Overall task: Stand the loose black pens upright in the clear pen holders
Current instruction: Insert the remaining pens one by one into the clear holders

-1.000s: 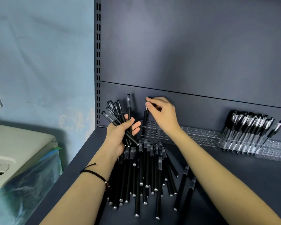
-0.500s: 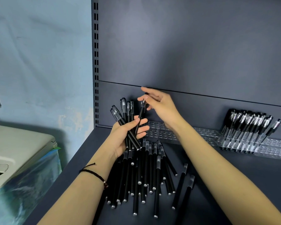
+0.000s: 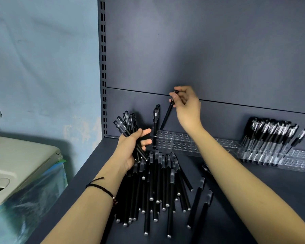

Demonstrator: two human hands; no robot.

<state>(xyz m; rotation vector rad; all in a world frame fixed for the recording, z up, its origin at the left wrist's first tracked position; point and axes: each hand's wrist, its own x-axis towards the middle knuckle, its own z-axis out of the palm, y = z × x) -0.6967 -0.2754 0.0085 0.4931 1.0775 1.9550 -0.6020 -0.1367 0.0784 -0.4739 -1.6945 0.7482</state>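
Observation:
My left hand (image 3: pixel 132 147) grips a bundle of several black pens (image 3: pixel 125 124), their capped ends fanning up and left. My right hand (image 3: pixel 186 106) pinches the top of a single black pen (image 3: pixel 167 114), which slants down with its tip just above the left end of the clear pen holder (image 3: pixel 176 140). One or two pens (image 3: pixel 155 120) stand upright in that holder's left end. A heap of loose black pens (image 3: pixel 157 184) lies on the shelf (image 3: pixel 245 199) between my forearms.
A second clear holder (image 3: pixel 264 155) at the right back is full of leaning pens. The dark back panel (image 3: pixel 201 50) rises right behind the holders. Left of the shelf stands a beige box (image 3: pixel 16 166) wrapped in plastic, against a blue wall.
My right hand has taken one pen from the left hand's bundle and carried it up and right, over the holder's left end. The left hand has dropped slightly with its bundle.

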